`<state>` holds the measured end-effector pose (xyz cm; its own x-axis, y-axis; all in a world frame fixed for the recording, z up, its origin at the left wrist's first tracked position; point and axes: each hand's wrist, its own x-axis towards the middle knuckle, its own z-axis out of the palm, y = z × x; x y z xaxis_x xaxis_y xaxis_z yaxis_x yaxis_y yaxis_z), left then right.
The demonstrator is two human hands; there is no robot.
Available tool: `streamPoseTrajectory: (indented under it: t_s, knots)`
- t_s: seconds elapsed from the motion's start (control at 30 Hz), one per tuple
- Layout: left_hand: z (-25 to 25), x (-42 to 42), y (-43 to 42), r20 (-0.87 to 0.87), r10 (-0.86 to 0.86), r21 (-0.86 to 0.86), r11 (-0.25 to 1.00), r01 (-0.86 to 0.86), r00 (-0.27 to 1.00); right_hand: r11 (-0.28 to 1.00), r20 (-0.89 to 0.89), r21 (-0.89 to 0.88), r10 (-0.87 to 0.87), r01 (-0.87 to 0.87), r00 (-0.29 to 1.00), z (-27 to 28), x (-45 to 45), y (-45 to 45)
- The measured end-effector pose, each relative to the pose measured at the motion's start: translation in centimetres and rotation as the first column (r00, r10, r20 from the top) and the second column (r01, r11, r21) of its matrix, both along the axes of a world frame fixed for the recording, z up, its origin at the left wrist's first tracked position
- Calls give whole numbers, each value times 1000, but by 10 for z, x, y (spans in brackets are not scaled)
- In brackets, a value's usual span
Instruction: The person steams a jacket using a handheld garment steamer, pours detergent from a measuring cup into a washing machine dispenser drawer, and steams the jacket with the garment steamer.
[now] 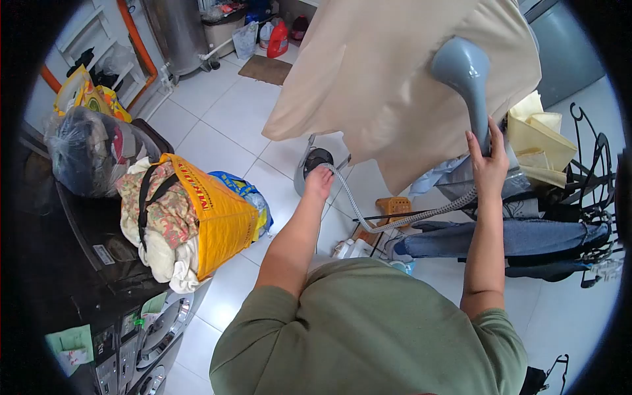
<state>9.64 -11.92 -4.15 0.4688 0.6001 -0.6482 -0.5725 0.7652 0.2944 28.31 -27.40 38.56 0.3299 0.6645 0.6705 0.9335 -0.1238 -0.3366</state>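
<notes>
My right hand [490,158] is wrapped round the handle of a blue-grey garment steamer head [466,69]. The steamer head is against a large beige cloth [388,72] that hangs in front of me. From the handle a ribbed grey hose [421,217] loops down and back up to the left. My left hand [320,181] is closed at the far end of this hose, its fingertips partly hidden. Just beyond that hand, a grey-and-black base [317,160] stands on the floor, partly covered by the hand.
Left of me, a yellow bag [220,217] full of clothes and a clear plastic bag [92,151] sit on dark front-loading machines [112,329]. Jeans [500,240] and black hangers [596,158] hang at right. A brown stool [394,209] and a mat [264,70] are on the tiles.
</notes>
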Motion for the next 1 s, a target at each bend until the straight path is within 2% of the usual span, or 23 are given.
streamPoseTrajectory:
  t_s: [0.1, 0.2, 0.3, 0.4, 0.5, 0.57, 0.6, 0.63, 0.67, 0.77, 0.87, 1.0]
  knots:
    - [29, 50, 11, 76, 58, 1, 998, -58, 995, 1000, 4, -12, -21, 21, 1000, 6, 1, -2]
    - [48, 72, 27, 285, 94, -52, 995, -82, 954, 999, -5, -5, -34, 34, 999, 8, 3, 1]
    - [44, 75, 32, 306, 35, -30, 999, -28, 951, 999, -25, -6, -33, 33, 999, 6, 3, 2]
    - [21, 54, 11, 298, 53, 180, 977, -111, 953, 1000, -4, -7, -16, 16, 1000, -1, 3, 6]
    - [8, 16, -16, 275, 206, 221, 937, -270, 939, 1000, 17, -10, 2, -2, 1000, -17, 4, 7]
    - [15, -11, -33, 211, 236, 216, 935, -281, 948, 999, 35, -12, 45, -45, 998, -41, 6, 6]
    - [30, -24, -41, 181, 260, 212, 932, -295, 949, 998, 25, -37, 50, -49, 998, -51, 2, 5]
    - [48, -36, -49, 150, 284, 208, 927, -311, 947, 997, 128, -34, 69, -65, 989, -63, 0, 3]
    - [69, -42, -57, 60, 356, 221, 906, -360, 933, 995, 123, -89, 57, -46, 991, -71, -8, -1]
    - [68, -62, -74, -135, 442, 381, 849, -365, 887, 973, 173, -231, 45, -4, 984, -105, -32, -17]
    - [63, -78, -85, -307, 509, 422, 830, -364, 804, 930, 183, -364, 123, -49, 975, -146, -59, -37]
    - [87, -102, -103, -310, 530, 426, 820, -383, 789, 838, 144, -531, 235, -125, 961, -160, -97, -54]
